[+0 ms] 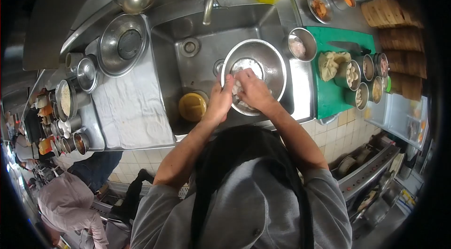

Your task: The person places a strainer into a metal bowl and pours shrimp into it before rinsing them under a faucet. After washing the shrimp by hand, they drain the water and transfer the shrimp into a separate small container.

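A large steel mixing bowl (280, 71) stands in the sink (202, 33). Both my hands are at its left side. Pale, whitish food pieces (236, 89) show between them, and more pieces lie in the bottom of the bowl beneath. My left hand (221, 101) is cupped around the pieces with its thumb up. Over them bends my right hand (253, 89), its fingers curled and pressed in from the right. The exact kind of food is too small to make out. A yellow-brown round container (192, 107) sits in the sink left of my left wrist.
A faucet (210, 4) rises behind the sink. Left, a white cloth (136, 112) lies beside a steel basin (123, 44). Right, a green cutting board (324, 37) carries a knife (350, 46) and several steel cups. Another person (66, 202) is at the lower left.
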Tool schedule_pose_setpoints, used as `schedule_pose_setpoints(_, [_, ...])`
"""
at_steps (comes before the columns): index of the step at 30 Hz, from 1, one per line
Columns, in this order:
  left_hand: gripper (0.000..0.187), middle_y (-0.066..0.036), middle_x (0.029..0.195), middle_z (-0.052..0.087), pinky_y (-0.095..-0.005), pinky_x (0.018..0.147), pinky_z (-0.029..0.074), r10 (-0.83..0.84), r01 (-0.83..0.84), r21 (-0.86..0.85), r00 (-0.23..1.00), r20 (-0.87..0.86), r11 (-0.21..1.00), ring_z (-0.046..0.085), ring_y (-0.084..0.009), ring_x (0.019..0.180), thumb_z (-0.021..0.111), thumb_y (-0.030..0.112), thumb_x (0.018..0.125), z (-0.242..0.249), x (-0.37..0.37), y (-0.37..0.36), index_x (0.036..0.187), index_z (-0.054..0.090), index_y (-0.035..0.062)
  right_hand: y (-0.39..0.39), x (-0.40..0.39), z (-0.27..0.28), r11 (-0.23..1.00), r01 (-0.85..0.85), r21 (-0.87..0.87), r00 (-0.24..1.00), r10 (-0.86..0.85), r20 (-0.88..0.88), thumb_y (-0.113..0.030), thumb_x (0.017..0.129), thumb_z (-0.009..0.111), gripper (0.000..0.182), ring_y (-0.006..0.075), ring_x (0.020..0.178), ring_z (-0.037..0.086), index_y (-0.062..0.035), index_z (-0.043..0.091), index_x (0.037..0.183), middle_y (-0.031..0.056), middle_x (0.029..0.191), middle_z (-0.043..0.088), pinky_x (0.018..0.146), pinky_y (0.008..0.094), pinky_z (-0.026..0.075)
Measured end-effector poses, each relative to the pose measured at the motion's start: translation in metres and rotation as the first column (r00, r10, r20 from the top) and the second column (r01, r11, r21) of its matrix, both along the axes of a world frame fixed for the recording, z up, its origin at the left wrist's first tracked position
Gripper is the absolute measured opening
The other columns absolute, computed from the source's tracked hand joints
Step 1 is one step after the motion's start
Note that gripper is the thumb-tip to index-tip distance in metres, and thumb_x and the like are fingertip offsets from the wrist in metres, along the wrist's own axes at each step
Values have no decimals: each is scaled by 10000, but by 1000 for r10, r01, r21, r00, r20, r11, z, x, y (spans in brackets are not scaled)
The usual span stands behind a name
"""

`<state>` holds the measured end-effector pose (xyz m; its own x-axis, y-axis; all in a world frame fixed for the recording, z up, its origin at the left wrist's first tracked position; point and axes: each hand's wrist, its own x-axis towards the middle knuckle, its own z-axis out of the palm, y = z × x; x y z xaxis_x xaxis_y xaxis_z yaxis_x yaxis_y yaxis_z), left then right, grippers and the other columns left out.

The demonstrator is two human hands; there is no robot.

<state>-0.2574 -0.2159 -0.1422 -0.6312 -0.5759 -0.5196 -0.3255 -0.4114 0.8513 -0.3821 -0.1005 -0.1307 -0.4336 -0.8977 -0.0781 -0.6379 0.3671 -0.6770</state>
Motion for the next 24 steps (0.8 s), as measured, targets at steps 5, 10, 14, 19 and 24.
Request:
schedule_pose_setpoints(5, [645, -207, 1399, 590, -411, 994, 542, 23, -24, 315, 1000, 6, 949, 613, -288, 1246, 501, 480, 1107, 22, -3, -5, 1517, 448, -14, -4, -10, -3, 1000, -22, -14, 999, 22, -42, -72, 772, 752, 485, 431, 1078, 640, -83, 577, 1225, 187, 1186, 588, 863, 513, 579])
schedule_pose_setpoints(10, [623, -174, 1323, 623, -404, 730, 666, 83, -69, 401, 996, -16, 913, 721, -251, 1044, 504, 498, 1099, 38, -10, -17, 1482, 452, 9, -12, -25, 15, 996, 46, -71, 999, -47, -20, -89, 771, 768, 368, 406, 1115, 656, -65, 663, 1122, 169, 1146, 658, 924, 475, 571])
schedule_pose_setpoints(14, [631, -177, 1339, 615, -399, 745, 663, 73, -46, 402, 996, -53, 915, 718, -259, 1069, 497, 507, 1099, 45, -13, -22, 1499, 438, 22, -22, -38, 41, 967, 188, -174, 980, -195, -25, -74, 779, 755, 305, 368, 1041, 686, -56, 694, 1077, 148, 1082, 679, 906, 413, 557])
schedule_pose_setpoints(19, [626, -178, 1354, 605, -396, 743, 661, 56, -29, 392, 997, -59, 920, 719, -263, 1072, 494, 510, 1100, 44, -17, -25, 1509, 432, 40, -28, -49, 66, 915, 234, -328, 972, -210, 107, -33, 773, 738, 293, 331, 992, 690, -38, 695, 1063, 145, 1040, 673, 864, 388, 545])
schedule_pose_setpoints(24, [639, -173, 1332, 624, -402, 763, 660, 76, -36, 416, 994, -80, 909, 717, -258, 1081, 506, 523, 1093, 47, -20, -24, 1513, 437, 46, -28, -42, 61, 934, 251, -255, 967, -231, 106, -37, 766, 743, 314, 325, 993, 689, -39, 695, 1076, 142, 1040, 677, 872, 379, 543])
